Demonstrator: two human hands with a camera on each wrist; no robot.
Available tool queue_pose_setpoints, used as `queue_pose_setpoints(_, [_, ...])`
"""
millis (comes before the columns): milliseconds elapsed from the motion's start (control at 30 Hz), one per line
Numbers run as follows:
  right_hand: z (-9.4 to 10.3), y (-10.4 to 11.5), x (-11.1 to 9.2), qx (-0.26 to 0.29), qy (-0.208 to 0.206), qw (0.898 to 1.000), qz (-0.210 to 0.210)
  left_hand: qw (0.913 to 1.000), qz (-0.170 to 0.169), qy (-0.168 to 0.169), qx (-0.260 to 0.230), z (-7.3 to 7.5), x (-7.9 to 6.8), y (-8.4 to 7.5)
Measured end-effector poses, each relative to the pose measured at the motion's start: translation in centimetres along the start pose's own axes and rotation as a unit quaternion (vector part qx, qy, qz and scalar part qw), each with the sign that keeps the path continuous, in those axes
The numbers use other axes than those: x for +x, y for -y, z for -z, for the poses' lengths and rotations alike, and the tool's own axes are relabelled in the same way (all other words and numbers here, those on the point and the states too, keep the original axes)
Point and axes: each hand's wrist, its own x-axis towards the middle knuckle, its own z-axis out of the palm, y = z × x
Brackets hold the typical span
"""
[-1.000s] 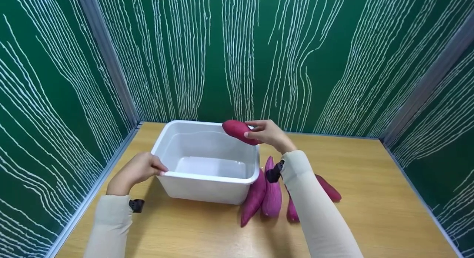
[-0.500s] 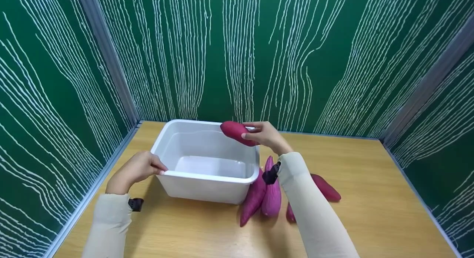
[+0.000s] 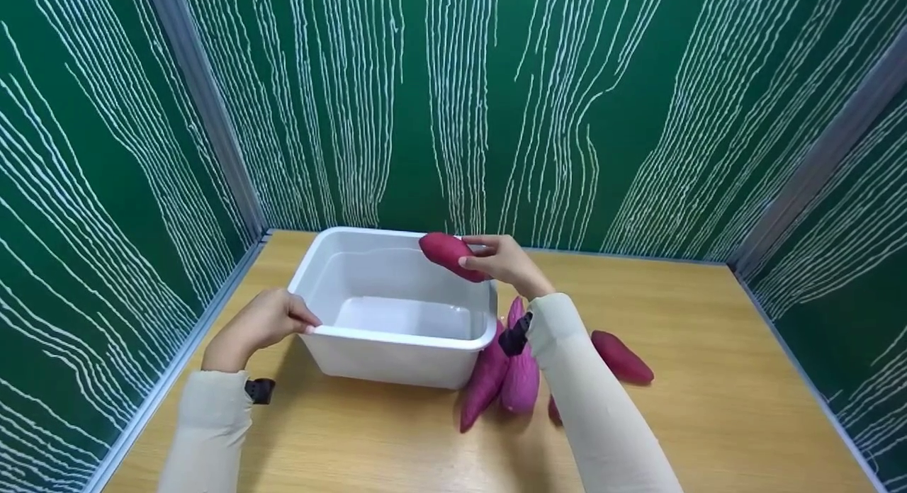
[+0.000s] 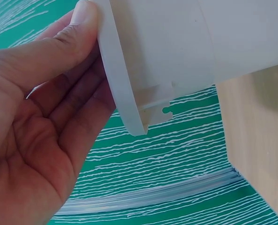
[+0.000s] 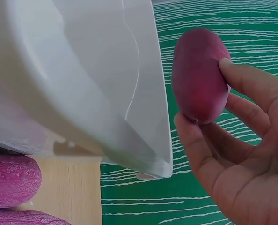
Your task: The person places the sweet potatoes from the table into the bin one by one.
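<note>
In the head view, my left hand [image 3: 263,328] grips the near left corner of a white plastic bin [image 3: 397,343]. Its thumb lies on the outside of the rim [image 4: 118,70] in the left wrist view, with the fingers behind. My right hand [image 3: 506,263] pinches a dark red sweet potato [image 3: 448,252] between thumb and fingers, at the bin's back right corner. Seen from the right wrist, this sweet potato [image 5: 200,75] is apart from the bin wall. No sweet potato shows on the visible part of the bin's floor.
Right of the bin, a purple sweet potato [image 3: 485,383] and a ridged one [image 3: 521,387] lie side by side on the wooden table [image 3: 737,380]. A red one [image 3: 622,358] lies farther right. Another [image 3: 555,410] is mostly hidden by the right sleeve. Green, white-streaked walls [image 3: 638,125] enclose the table.
My right hand has shifted slightly left and down with the red sweet potato, a little farther over the bin. The left hand stays on the rim.
</note>
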Motion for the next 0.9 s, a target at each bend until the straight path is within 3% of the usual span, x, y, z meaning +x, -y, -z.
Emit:
queue_pose_setpoints(367, [0.0,-0.11,0.01,0.002,-0.005,1.0,0.005,1.0,0.001,-0.003,-0.001,0.0,0.16,-0.11])
queue_pose_setpoints(600, [-0.49,0.0,-0.1,0.018,0.003,1.0,0.0,0.9993,-0.031,-0.014,0.015,-0.38,-0.13,0.45])
queue_pose_setpoints(900, [-0.49,-0.18,-0.2,0.015,-0.006,1.0,0.005,0.9995,-0.028,-0.013,0.011,-0.21,-0.14,0.14])
